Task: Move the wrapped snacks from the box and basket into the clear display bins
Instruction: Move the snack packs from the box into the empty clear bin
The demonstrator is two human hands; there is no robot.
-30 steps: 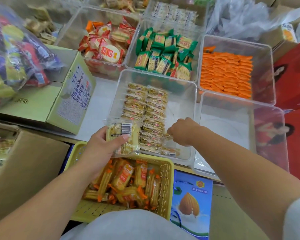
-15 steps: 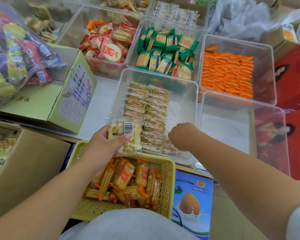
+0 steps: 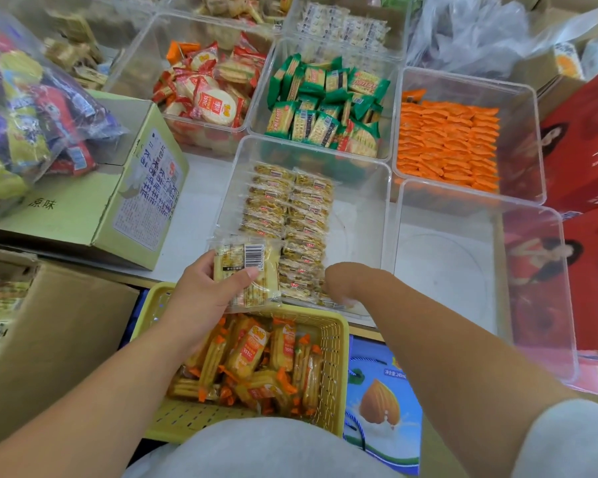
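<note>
My left hand grips a small stack of clear-wrapped yellow snack packets, barcode up, above the far rim of the yellow basket. The basket holds several orange-and-yellow wrapped snacks. Just beyond stands a clear display bin with two neat rows of the same clear-wrapped packets. My right hand reaches down inside the bin's near end at the front of the right row. Its fingers are hidden behind the back of the hand.
An empty clear bin stands to the right. Farther bins hold orange packets, green packets and red ones. A green carton under a bag of sweets and a brown cardboard box stand at my left.
My right hand has dropped lower and nearer, down to the front packets in the bin. My left hand stays in place with its stack.
</note>
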